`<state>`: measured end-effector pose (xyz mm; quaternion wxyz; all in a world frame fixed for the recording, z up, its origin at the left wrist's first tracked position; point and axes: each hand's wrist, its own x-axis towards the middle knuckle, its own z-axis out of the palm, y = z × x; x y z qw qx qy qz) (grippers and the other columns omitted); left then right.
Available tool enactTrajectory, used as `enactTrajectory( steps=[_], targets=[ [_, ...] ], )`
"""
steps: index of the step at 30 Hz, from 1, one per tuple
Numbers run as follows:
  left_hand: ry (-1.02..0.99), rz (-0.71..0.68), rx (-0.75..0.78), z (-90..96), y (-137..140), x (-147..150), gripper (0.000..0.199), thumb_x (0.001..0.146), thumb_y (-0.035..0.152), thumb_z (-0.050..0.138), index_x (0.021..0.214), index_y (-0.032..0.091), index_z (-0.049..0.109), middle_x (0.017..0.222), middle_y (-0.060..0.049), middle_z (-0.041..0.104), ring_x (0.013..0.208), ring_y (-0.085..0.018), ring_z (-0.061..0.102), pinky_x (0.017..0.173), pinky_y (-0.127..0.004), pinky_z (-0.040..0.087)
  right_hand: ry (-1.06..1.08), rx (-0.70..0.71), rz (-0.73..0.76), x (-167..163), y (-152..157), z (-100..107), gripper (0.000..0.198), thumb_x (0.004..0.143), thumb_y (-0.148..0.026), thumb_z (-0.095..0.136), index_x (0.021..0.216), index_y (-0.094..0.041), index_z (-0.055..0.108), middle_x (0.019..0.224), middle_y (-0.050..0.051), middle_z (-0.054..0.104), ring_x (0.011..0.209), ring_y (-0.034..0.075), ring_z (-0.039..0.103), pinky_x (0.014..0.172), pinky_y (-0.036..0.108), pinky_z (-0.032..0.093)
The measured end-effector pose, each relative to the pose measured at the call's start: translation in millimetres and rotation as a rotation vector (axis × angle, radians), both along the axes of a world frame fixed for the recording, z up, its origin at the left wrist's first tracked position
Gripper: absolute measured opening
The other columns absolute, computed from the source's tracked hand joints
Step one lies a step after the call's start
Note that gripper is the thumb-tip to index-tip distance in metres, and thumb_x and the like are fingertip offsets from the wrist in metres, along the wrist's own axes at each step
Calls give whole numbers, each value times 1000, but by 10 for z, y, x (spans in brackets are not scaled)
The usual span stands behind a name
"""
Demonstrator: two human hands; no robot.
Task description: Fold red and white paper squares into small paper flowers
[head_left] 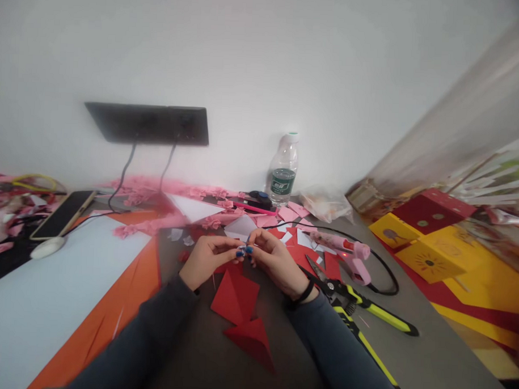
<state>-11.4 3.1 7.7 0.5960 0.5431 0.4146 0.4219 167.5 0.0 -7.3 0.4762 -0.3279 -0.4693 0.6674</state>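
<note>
My left hand [209, 257] and my right hand [275, 260] meet above the middle of the table, fingertips pinched together. Something tiny and pale shows between the blue-nailed thumbs, too small to name. Just below the hands lies a folded red paper square [235, 297], and nearer me a folded red paper triangle [254, 341] overlaps its lower corner. Pruning shears [345, 294] with yellow-green and black handles lie spread beside my right wrist. Behind them rests a pink hot glue gun [354, 263] with a small red light and a black cord.
A water bottle [284, 171] stands against the wall, beside a plastic bag [327, 202]. White sheets [73, 273] over orange paper [139, 287] cover the left side, with a phone [63, 215] and a white mouse [47, 248]. Yellow boxes [430, 260] sit at right. Pink crepe flowers [134, 230] and paper scraps fill the back.
</note>
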Motion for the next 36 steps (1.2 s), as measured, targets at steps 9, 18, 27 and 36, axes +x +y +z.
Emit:
enactTrajectory(
  steps=[9,18,27,36],
  targets=[
    [-70,-89,-50,11,-15,-19,25,67,31,84,86,13,81,72,-6,77,63,-13,69,63,-20,57,203,-156,153,-9,-52,60,33,73,-32,82,87,-23,54,80,-4,56,63,8,57,50,15,44],
    [-32,-87,-85,-1,-9,-3,40,72,39,79,102,13,76,91,-10,77,69,-14,70,66,-24,58,-250,351,-302,-16,-21,28,22,87,-41,65,82,-19,64,74,0,57,64,13,50,59,26,41],
    [-26,-4,-72,-6,15,-1,35,66,36,84,89,12,73,86,-6,74,74,-16,69,70,-25,58,-451,459,-246,-21,-33,28,14,90,-30,58,80,-20,58,76,1,55,69,15,53,61,26,43],
    [-85,-33,-110,-14,-10,2,32,71,34,81,94,13,73,91,-6,74,75,-14,69,70,-23,58,-440,503,-267,-19,-61,64,11,88,-27,60,80,-20,58,77,1,56,68,15,54,61,25,45]
  ],
)
